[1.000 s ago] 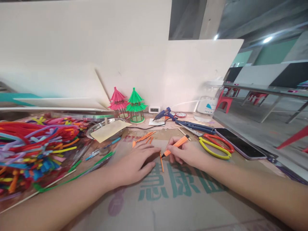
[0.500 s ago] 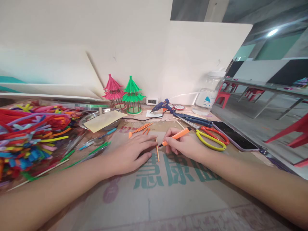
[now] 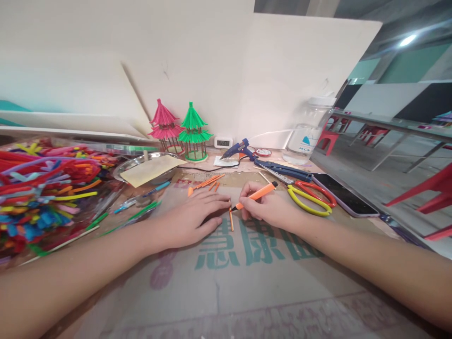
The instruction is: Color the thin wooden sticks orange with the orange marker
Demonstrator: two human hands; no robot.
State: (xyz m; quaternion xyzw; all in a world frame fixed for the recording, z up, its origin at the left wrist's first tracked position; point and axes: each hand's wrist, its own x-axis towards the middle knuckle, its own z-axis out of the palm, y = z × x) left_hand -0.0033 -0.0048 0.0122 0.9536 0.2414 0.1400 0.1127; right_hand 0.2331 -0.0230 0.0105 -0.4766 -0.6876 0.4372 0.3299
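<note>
A short thin stick (image 3: 231, 221), partly coloured orange, lies upright to my view on the plastic-covered work surface. My left hand (image 3: 190, 216) rests flat with its fingers stretched out, the index fingertip touching the far end of the stick. Pinched in my right hand (image 3: 266, 205) is an orange highlighter (image 3: 257, 194), its dark tip on or just beside the stick. Beyond my left fingers lie several orange sticks (image 3: 208, 181) and a small orange cap (image 3: 190, 191).
Scissors (image 3: 310, 200), a phone (image 3: 344, 195) and blue pliers (image 3: 282, 170) lie right. A glue gun (image 3: 238, 149), clock (image 3: 223, 142), water bottle (image 3: 307, 132) and pink (image 3: 164, 125) and green (image 3: 192, 129) pagoda models stand behind. Pipe cleaners (image 3: 45, 197) and a metal plate (image 3: 122, 165) are left.
The whole view has shifted slightly, with the table things higher in the picture. The highlighter tip has moved a little along the stick toward its far end. My left hand keeps its place.
</note>
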